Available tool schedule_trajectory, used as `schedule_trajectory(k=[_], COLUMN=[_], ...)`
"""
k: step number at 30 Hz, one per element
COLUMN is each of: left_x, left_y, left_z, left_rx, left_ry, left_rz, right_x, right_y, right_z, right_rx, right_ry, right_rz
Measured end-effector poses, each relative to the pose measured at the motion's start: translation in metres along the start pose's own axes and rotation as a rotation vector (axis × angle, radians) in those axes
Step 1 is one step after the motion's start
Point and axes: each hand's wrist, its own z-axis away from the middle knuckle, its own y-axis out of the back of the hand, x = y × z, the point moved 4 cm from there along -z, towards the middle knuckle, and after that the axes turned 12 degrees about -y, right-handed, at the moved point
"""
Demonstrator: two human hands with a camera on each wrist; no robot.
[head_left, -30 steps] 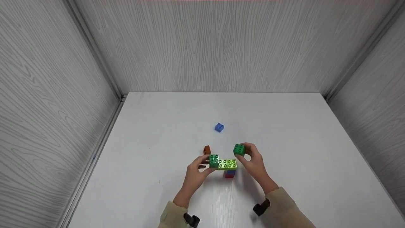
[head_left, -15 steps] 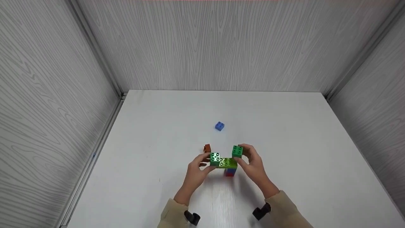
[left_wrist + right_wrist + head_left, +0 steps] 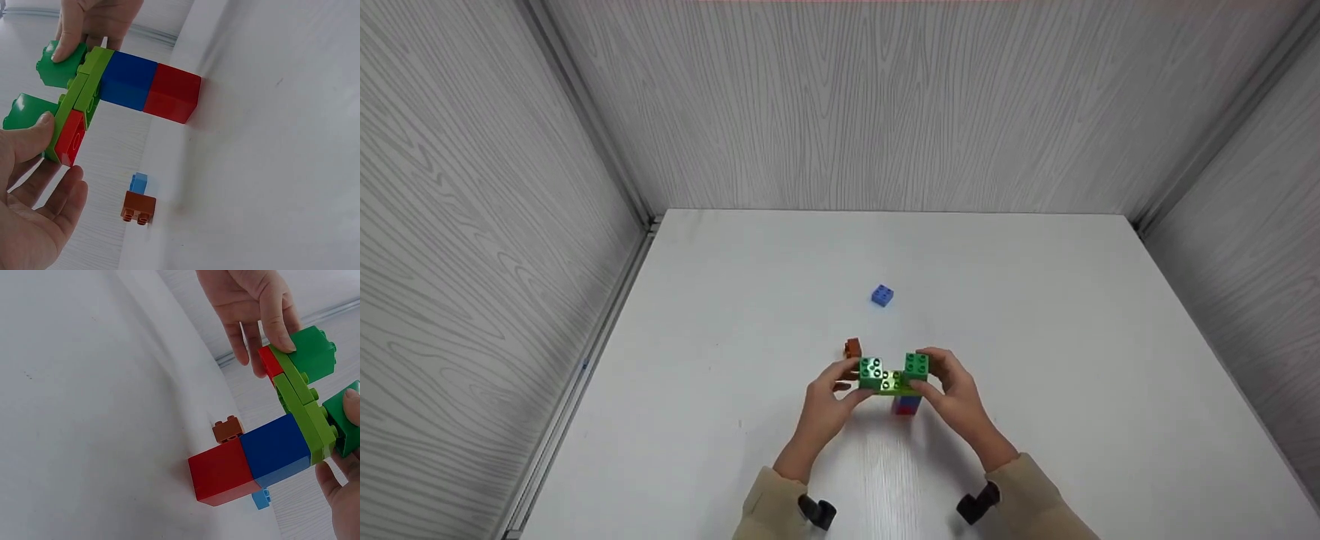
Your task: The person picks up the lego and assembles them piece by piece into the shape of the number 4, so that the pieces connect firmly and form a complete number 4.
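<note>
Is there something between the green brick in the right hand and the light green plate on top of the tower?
Nothing visible. The right hand pinches the green brick, which sits at the right end of the light green plate; whether it is fully pressed on cannot be told. The left hand holds the other end.

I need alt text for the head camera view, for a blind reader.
Two hands, left and right, hold a toy-brick tower on a white table, the right pinching a dark green square brick onto it. A small blue brick lies beyond.

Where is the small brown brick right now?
In the head view the brown brick lies on the white table, just beyond the left hand, nearer than the blue brick.
</note>
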Motion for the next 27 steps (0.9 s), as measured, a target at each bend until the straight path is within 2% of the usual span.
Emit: schedule_trajectory(k=[9, 17, 24, 27], left_x=[-0.001, -0.001, -0.037, -0.043], left_y=[-0.001, -0.001, -0.008, -0.008], left_z=[0.0, -0.001, 0.001, 0.001], left_rx=[0.007, 0.002, 0.011, 0.008], left_ry=[0.005, -0.001, 0.011, 0.012], left_rz=[-0.003, -0.007, -0.003, -0.007], right_x=[0.008, 0.01, 0.009, 0.009], right_y=[0.002, 0.003, 0.004, 0.004], right_z=[-0.003, -0.003, -0.004, -0.004], right_rx=[-0.063, -0.087, -0.099, -0.085], right_ry=[-0.003, -0.007, -0.016, -0.02], right_rz=[-0.064, -0.037, -0.029, -0.016])
